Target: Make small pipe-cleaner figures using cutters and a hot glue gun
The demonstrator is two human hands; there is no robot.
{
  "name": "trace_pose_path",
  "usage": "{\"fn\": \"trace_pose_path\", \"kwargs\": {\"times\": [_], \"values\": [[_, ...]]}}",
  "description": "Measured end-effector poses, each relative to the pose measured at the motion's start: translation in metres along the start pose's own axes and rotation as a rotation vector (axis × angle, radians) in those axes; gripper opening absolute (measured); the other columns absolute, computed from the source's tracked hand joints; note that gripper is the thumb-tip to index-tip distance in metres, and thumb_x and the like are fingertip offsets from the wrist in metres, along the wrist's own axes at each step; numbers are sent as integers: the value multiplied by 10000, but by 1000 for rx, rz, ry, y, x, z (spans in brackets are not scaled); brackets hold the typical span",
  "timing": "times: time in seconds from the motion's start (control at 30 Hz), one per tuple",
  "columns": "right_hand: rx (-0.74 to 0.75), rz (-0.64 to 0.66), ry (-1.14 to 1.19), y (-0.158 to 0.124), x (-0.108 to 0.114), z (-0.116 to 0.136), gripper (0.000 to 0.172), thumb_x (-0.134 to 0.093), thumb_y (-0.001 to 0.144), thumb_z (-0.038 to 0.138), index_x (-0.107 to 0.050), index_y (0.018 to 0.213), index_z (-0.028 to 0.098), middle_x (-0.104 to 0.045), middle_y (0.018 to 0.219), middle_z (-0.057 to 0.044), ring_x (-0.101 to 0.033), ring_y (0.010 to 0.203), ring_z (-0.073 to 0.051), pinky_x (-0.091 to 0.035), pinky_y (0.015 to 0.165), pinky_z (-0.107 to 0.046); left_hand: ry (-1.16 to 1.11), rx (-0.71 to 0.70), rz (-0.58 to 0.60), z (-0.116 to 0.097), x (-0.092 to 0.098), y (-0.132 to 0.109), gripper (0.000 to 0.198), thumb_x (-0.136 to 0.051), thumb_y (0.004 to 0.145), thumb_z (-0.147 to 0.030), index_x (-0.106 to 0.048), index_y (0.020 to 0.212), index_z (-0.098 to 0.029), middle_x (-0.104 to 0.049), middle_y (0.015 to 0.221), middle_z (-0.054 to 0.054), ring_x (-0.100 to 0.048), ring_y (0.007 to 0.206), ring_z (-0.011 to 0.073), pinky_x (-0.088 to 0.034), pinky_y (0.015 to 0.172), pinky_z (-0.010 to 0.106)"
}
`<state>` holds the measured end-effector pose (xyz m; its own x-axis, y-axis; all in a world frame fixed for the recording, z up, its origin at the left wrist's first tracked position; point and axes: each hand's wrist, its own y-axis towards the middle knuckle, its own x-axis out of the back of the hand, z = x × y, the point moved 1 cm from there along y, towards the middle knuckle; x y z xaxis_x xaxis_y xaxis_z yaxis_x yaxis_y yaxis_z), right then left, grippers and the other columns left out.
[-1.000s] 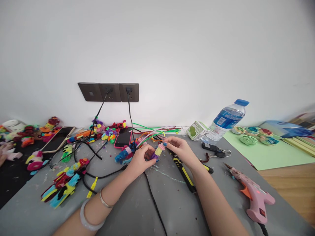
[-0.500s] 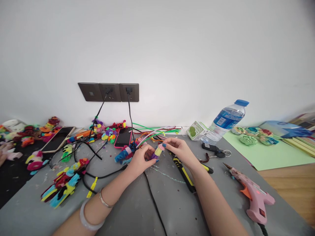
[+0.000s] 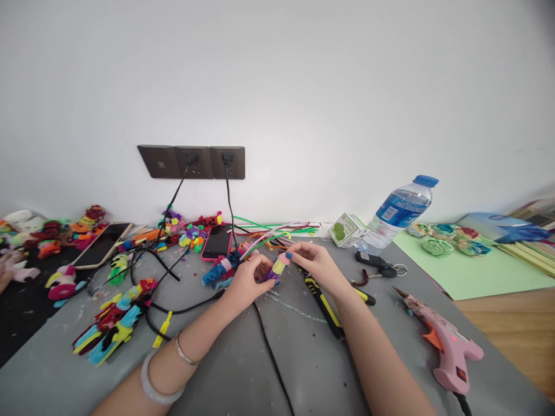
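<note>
A small pipe-cleaner figure (image 3: 278, 268), yellow with a pink top and a purple lower edge, is pinched between the thumb and fingers of my left hand (image 3: 248, 282). The thumb and forefinger of my right hand (image 3: 315, 264) close on its pink upper end from the other side; whether they also pinch a thin strand is too small to see. Beneath my right wrist lie black-and-yellow tool handles (image 3: 323, 305), partly covered by the arm. Blue pipe-cleaner pieces (image 3: 217, 271) rest beside my left hand. A thin glittery strand (image 3: 297, 311) trails over the grey table (image 3: 316, 375).
At right lie a pink glue gun (image 3: 451, 346), car keys (image 3: 377, 264), a tilted water bottle (image 3: 396, 214) and a small green-and-white box (image 3: 347, 230). Black cables (image 3: 271, 352) cross the table. Fuzzy figures (image 3: 115, 323) and phones (image 3: 217, 242) lie left. Another person's hand (image 3: 5, 273) shows far left.
</note>
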<state>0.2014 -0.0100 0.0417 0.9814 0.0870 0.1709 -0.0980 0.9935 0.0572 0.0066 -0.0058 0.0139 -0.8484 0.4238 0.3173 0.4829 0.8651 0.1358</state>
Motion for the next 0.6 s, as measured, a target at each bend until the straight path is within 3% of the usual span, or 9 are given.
{"fn": "trace_pose_path", "kwargs": {"times": [0.6], "values": [[-3, 12, 38, 0, -1, 0, 313, -697, 757, 487, -637, 784, 181, -664, 776, -27, -582, 725, -166, -445, 689, -290, 8, -1, 1, -1, 0, 1, 154, -642, 731, -171, -570, 868, -178, -601, 864, 5, -558, 710, 123, -467, 636, 231]]}}
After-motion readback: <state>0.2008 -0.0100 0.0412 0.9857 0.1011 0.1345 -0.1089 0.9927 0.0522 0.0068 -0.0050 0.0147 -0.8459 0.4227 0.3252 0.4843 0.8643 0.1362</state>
